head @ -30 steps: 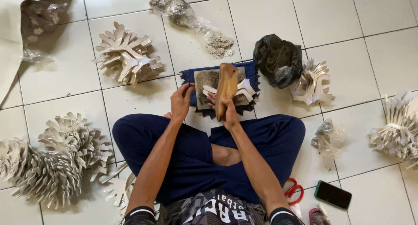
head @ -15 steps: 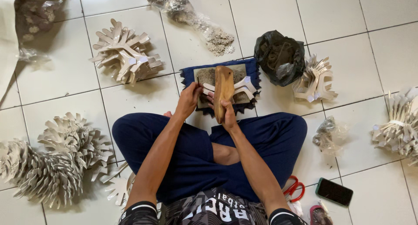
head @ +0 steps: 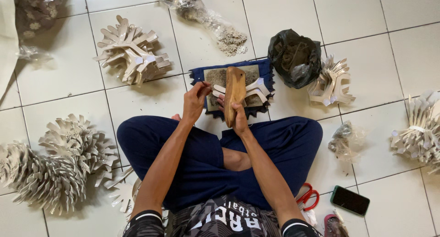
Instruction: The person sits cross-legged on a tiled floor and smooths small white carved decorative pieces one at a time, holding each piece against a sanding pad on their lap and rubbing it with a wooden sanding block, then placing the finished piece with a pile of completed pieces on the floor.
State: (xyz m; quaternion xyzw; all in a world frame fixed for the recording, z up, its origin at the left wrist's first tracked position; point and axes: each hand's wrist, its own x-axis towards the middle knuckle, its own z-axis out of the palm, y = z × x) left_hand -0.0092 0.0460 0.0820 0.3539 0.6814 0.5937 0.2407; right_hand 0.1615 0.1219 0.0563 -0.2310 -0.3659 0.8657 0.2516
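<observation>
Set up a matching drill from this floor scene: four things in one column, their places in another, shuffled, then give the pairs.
Things:
1. wooden block
2. black plastic bag
3. red-handled scissors
4. dark phone

Places:
A. flat on a tile at lower right, beyond the scissors
B. on the floor by the person's right hip
C. gripped upright in the right hand over the blue mat
D. right of the blue mat, next to a stack of pale cutouts

Pairs: 1-C, 2-D, 3-B, 4-A

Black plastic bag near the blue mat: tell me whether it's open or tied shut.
Open. The black plastic bag has its mouth gaping upward, with crumpled pale scraps showing inside.
</observation>
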